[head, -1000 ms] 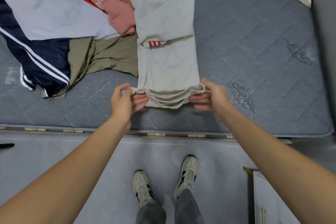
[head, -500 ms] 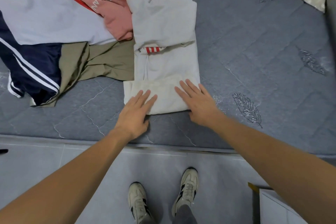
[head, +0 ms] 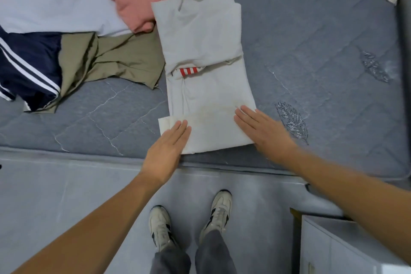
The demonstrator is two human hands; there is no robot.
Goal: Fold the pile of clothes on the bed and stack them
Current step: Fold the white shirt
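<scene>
At the bed's (head: 311,51) near edge, now lying flat-fingered on the pale grey shirt's (head: 200,35) turned-up hem instead of pinching it, left hand (head: 165,151) and right hand (head: 264,133), first fold apparently set, pile (head: 66,29) at far left waiting.

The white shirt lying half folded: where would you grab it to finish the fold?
Probably at the near folded edge of the white shirt, one corner per hand, coming from the bed's near side. The left hand and right hand already lie flat there, and the long strip runs straight away.
</scene>
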